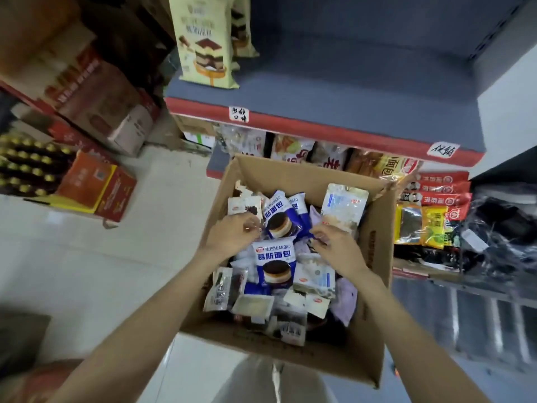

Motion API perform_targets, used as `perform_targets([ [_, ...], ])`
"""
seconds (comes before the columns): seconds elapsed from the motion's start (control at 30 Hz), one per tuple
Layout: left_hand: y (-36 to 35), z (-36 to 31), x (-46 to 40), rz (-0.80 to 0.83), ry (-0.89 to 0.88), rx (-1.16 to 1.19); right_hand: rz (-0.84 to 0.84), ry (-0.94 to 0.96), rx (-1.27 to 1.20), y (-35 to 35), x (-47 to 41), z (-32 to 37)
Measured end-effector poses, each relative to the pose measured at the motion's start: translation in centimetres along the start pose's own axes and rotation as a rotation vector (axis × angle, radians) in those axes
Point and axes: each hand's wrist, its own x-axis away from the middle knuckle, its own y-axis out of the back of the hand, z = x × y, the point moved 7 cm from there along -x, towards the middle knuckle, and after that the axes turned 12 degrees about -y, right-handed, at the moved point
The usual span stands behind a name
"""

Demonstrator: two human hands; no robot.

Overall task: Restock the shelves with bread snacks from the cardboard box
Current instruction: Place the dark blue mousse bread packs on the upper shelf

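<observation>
Bread snacks (pixel 276 225) in blue-and-white wrappers fill the open cardboard box (pixel 374 289) directly beneath both hands. Left hand (pixel 232 235) has its fingers curled down at the left edge of a blue mousse-bread packet, pinching the wrapper; right hand (pixel 334 242) pinches the same packet's right side, just below an upright pale packet (pixel 343 206). Beyond the hands, a grey shelf (pixel 348 91) with a red edge carries a tall cream-coloured cake bag (pixel 203 45), while lower shelves to the right of the hands hold assorted packets.
</observation>
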Motion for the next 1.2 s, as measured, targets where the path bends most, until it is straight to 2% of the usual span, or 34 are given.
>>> perform_targets([
  [0.17,-10.7,8.5,-0.7,0.112,0.378,0.360,0.005,-0.112,0.004,-6.2,-5.5,-2.4],
  [0.27,-14.9,11.0,-2.1,0.112,0.445,0.403,-0.035,-0.090,0.089,-8.8,-9.7,-2.1],
  [0.4,-19.0,12.1,-3.8,0.015,0.462,0.525,0.006,-0.077,0.249,-12.8,-14.8,-2.0],
  [0.53,-23.1,13.9,-4.0,-0.029,0.560,0.690,0.022,-0.170,0.293,-15.6,-17.4,-2.8],
  [0.73,-25.6,12.9,-4.2,-0.101,0.504,0.901,-0.001,-0.274,0.302,-15.9,-19.0,-3.4],
  [0.87,-26.2,13.8,-3.9,-0.137,0.515,0.857,0.036,-0.303,0.355,-15.7,-19.6,-3.7],
  [0.97,-25.7,13.6,-3.7,-0.094,0.576,0.850,0.107,-0.329,0.223,-16.1,-19.8,-3.8],
  [1.03,-25.5,13.5,-4.2,-0.052,0.554,0.826,0.127,-0.315,0.098,-16.1,-19.6,-3.9],
  [1.1,-25.8,13.5,-4.7,-0.030,0.470,0.731,0.092,-0.310,0.027,-15.3,-18.7,-4.1],
  [1.2,-26.0,12.9,-4.7,-0.040,0.412,0.731,-0.084,-0.304,-0.067,-12.3,-16.4,-4.6],
])
